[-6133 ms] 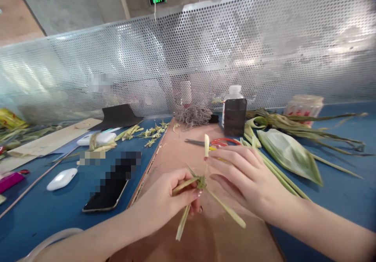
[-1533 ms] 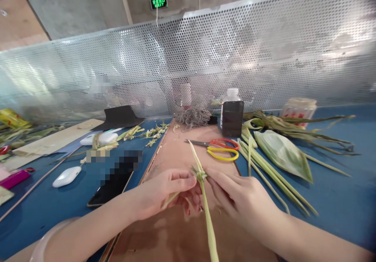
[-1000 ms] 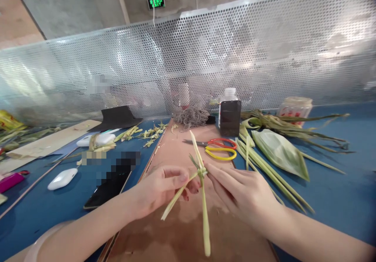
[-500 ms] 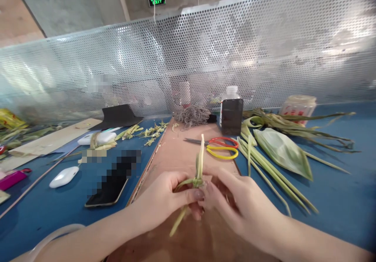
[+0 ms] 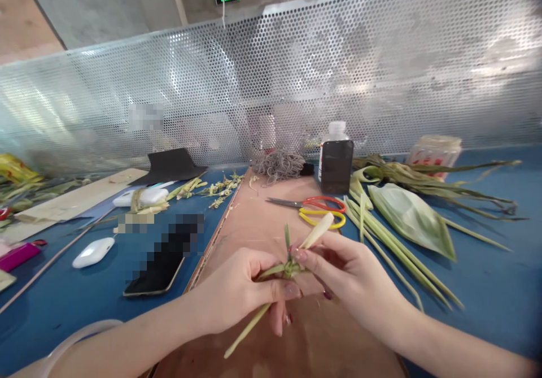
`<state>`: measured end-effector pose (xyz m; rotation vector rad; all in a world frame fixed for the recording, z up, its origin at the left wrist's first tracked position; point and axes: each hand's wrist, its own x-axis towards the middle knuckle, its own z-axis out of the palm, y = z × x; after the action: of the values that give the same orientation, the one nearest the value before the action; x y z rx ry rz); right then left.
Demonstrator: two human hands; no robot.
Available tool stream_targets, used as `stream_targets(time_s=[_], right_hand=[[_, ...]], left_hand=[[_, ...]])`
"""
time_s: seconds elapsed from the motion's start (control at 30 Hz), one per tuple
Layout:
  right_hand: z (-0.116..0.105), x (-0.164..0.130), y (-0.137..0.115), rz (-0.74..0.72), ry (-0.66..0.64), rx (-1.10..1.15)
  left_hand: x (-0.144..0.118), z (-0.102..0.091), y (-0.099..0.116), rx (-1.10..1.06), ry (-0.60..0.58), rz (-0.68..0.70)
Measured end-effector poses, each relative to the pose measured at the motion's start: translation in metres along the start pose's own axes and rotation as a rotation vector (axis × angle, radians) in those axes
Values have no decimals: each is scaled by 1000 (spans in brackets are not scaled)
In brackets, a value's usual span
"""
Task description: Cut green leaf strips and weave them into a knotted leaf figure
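Observation:
Between my hands is a small woven knot of green leaf strips (image 5: pixel 288 269), with strip ends sticking out several ways. My left hand (image 5: pixel 258 282) is closed on the knot from the left, its thumb pressed along the lower side. A long pale end (image 5: pixel 246 331) points down and left beneath it. My right hand (image 5: pixel 339 265) pinches a broad pale leaf strip (image 5: pixel 318 231) between thumb and fingers, just above and right of the knot. Beyond the hands lie scissors (image 5: pixel 311 205) with one red and one yellow handle.
A reddish-brown board (image 5: pixel 254 220) lies under the hands on a blue table. On the right are leaf stalks (image 5: pixel 406 253) and a broad green leaf (image 5: pixel 410 220). A dark phone (image 5: pixel 163 265) lies left. Grey cord (image 5: pixel 279 166) and a bottle (image 5: pixel 336 163) stand behind, before a perforated metal screen (image 5: pixel 296 84).
My right hand has moved up and taken hold of the pale strip. That strip stood upright and now leans to the right. The lower end points further left.

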<state>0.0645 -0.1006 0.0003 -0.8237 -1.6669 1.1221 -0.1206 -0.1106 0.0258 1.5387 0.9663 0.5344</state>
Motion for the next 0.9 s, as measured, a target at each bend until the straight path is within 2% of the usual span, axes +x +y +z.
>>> stream_targets(time_s=[0.23,0.4,0.47,0.57,0.7,0.8,0.9], right_hand=[[2,-2,-4,89,105,43],[4,-1,-3,111,135,63],[3,0,-2,116,129,58],[1,2,-3,106,90,44],[-2,1,-6,58,-19,92],[-3,0,-6,59,-152,186],[-4,-2,-4,45,-187,171]], left_hand=[[0,0,2,48,16,-8],[0,1,1,117,27,-46],[0,1,-1,82,21,-47],[-1,0,-2,27,2,-24],[-1,-2,2,90,22,55],[0,-3,3,-16,16,88],[1,-4,-2,-124,9,84]])
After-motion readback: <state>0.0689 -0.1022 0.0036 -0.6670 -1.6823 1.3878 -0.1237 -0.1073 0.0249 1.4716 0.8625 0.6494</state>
